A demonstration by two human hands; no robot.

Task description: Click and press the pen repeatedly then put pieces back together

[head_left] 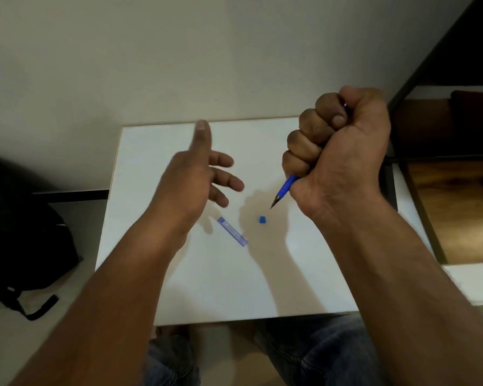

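Note:
My right hand grips a blue mechanical pencil in a fist, thumb on its top end, the dark tip pointing down and left above the white table. My left hand hovers over the table with fingers spread and relaxed, holding nothing. A small clear-blue lead case lies on the table just below the left hand's fingers. A tiny blue cap sits on the table under the pencil tip, apart from the case.
A black backpack lies on the floor at the left. A dark-framed shelf with a wooden surface stands to the right of the table. My knees in jeans show below the table's near edge.

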